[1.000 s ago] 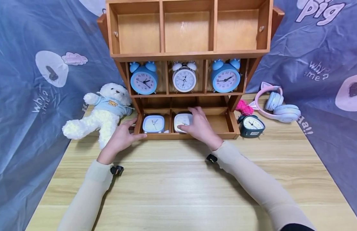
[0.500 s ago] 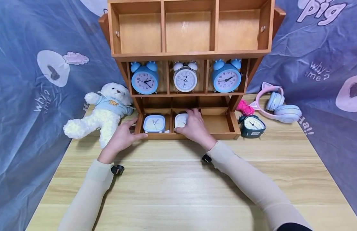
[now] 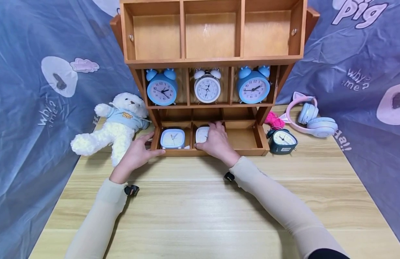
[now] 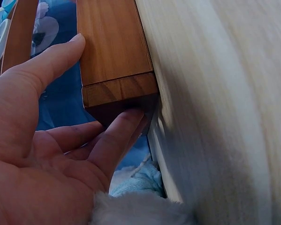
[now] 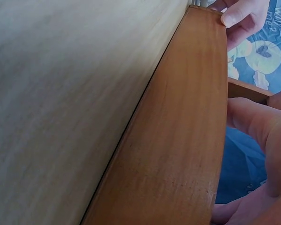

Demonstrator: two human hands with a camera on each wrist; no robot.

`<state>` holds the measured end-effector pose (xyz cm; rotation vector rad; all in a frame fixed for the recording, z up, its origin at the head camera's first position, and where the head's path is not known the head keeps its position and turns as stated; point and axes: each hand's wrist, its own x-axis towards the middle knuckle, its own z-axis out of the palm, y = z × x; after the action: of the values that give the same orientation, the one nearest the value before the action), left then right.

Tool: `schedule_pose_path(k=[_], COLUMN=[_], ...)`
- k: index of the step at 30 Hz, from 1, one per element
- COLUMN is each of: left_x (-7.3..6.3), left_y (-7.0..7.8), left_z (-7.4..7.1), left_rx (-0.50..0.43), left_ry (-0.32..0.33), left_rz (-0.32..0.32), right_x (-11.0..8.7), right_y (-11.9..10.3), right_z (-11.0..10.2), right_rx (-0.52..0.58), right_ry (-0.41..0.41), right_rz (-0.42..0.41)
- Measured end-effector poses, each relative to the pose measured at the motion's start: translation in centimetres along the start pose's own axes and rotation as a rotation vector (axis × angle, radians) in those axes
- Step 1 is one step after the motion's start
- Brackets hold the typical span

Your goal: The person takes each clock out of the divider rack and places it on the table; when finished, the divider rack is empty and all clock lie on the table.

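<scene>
White clock (image 3: 201,135) (hand (image 3: 218,141) overlapping), 3 clocks (image 3: 207,89) above

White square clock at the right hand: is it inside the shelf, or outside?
Inside: the clock sits in the lower middle compartment, partly covered by the right hand.

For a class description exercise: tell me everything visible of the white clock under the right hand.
The white clock looks squarish with rounded corners, perhaps plastic, its pale face toward the camera, a dark pointer partly showing. It sits in the shelf, bottom row, middle. The right hand curls over it, hiding its right side.
</scene>
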<state>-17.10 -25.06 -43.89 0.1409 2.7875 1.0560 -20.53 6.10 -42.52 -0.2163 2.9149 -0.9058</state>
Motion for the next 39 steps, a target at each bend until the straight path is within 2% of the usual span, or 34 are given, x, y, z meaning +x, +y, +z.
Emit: schedule_pose_path(k=[18, 28, 39], left_x=[-0.13, -0.2, -0.13], left_y=[0.23, 0.29, 0.22], left_z=[-0.01, -0.15, -0.08], left_rx=[0.003, 0.004, -0.002], left_ry=[-0.008, -0.004, -0.007], left_rz=[-0.002, 0.0, 0.003], right_x=[0.42, 0.62, 0.5], right_y=[-0.02, -0.12, 0.09], right_z=[0.62, 0.69, 0.95], right_rx=[-0.038, -0.07, -0.057], right_ry=[0.007, -0.016, 0.036], right_rz=[0.012, 0.021, 0.0])
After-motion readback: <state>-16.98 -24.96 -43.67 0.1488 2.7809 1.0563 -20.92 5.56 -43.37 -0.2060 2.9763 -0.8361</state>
